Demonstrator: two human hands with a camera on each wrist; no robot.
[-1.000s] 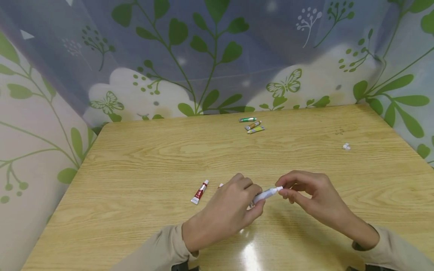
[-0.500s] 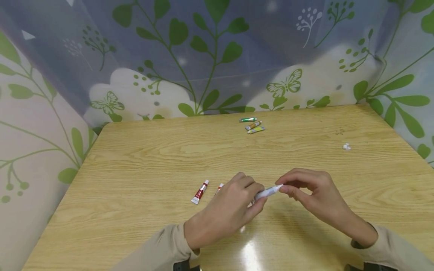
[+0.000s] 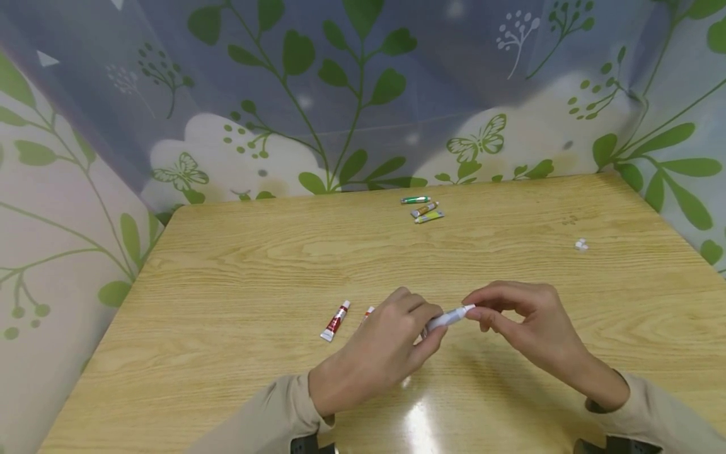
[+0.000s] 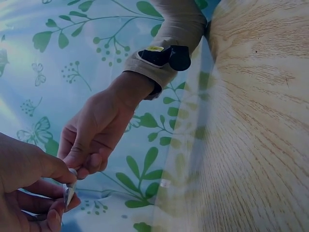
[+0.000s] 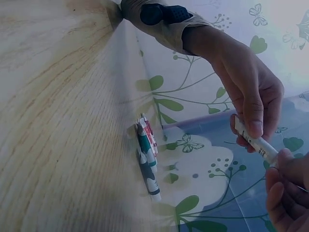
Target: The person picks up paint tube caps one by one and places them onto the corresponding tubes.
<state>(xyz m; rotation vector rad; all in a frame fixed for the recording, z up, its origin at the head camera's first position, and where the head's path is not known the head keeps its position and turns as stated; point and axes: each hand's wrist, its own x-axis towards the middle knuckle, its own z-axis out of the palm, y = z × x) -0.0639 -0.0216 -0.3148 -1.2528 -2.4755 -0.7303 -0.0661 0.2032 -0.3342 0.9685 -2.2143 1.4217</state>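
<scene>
A slim white paint tube (image 3: 446, 320) is held between both hands above the table. The left hand (image 3: 381, 347) grips its body, thumb on the near side and fingers curled over. At the tube's other end, the right hand (image 3: 527, 325) pinches the white tip between thumb and fingers, which hide most of it. Dark printing shows along the tube (image 5: 258, 141) in the right wrist view. Left of the left hand lies a red paint tube (image 3: 335, 321). Another red-and-white tube (image 3: 368, 312) pokes out from behind the left hand, mostly hidden.
Near the table's back edge lie a green tube (image 3: 416, 200), a brown tube (image 3: 425, 209) and a yellow tube (image 3: 429, 217), close together. Small white pieces (image 3: 581, 244) sit at the right on the wooden table (image 3: 227, 271). A patterned curtain (image 3: 363, 94) stands behind.
The right fingertips have closed further over the tube's white tip. Both hands and the tube have shifted slightly; more of the partly hidden red-and-white tube shows.
</scene>
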